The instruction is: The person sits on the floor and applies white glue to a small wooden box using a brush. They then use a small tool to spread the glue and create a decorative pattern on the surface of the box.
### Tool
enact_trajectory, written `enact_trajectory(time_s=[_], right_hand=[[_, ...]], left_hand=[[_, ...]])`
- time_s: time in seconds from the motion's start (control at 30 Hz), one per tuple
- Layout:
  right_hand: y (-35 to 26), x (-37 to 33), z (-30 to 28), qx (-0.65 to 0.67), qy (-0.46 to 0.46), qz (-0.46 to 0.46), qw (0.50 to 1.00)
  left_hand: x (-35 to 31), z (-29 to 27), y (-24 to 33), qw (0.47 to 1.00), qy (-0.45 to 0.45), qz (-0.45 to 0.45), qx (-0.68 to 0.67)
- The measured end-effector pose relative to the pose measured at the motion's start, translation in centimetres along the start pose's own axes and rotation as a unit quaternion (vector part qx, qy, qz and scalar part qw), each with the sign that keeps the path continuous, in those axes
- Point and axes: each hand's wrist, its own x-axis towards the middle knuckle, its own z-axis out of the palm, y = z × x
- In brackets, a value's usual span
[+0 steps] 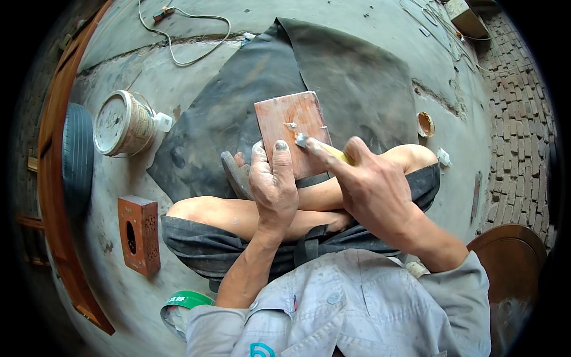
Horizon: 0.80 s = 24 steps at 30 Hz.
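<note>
My left hand (pixel 275 184) grips the lower left edge of a reddish-brown rectangular wooden piece (pixel 279 113), thumb on its face. Small dabs of whitish paste sit on the wood's surface. In my right hand (pixel 377 187) is a putty knife (pixel 338 153) with a yellow handle; its small grey blade rests at the middle of the wood, beside a dab. My right index finger stretches along the tool toward the blade. Whitish dust coats my left fingers. The wooden piece is held above my crossed legs, and its underside is hidden.
A dark sheet (pixel 357 71) covers the floor ahead. To the left are a lidded white bucket (pixel 112 122), a tyre (pixel 77 154), a wooden box (pixel 131 235) with an oval opening and a long wooden beam (pixel 56 178). A cable (pixel 205 16) lies beyond; a round brown wooden surface (pixel 511 253) is at lower right.
</note>
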Motion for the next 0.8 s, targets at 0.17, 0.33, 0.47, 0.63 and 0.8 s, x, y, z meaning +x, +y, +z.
enact_trajectory(time_s=[0.17, 0.33, 0.47, 0.63, 0.8], right_hand=[[-0.5, -1.7, -0.2, 0.028, -0.045, 0.026, 0.998], [-0.1, 0.4, 0.4, 0.010, 0.030, 0.020, 0.999], [-0.7, -1.5, 0.0, 0.030, -0.037, 0.042, 0.998], [-0.2, 0.4, 0.6, 0.015, 0.040, 0.027, 0.999], [-0.6, -0.8, 0.4, 0.025, 0.020, 0.035, 0.999]], left_hand=[[-0.2, -0.5, 0.0, 0.999, -0.007, -0.033, -0.019], [0.1, 0.1, -0.4, 0.999, -0.002, 0.007, 0.048], [0.2, -0.1, -0.3, 1.000, 0.008, -0.010, -0.005], [0.2, 0.2, 0.6, 0.999, -0.019, -0.037, 0.003], [0.1, 0.3, 0.5, 0.999, -0.007, -0.031, -0.006]])
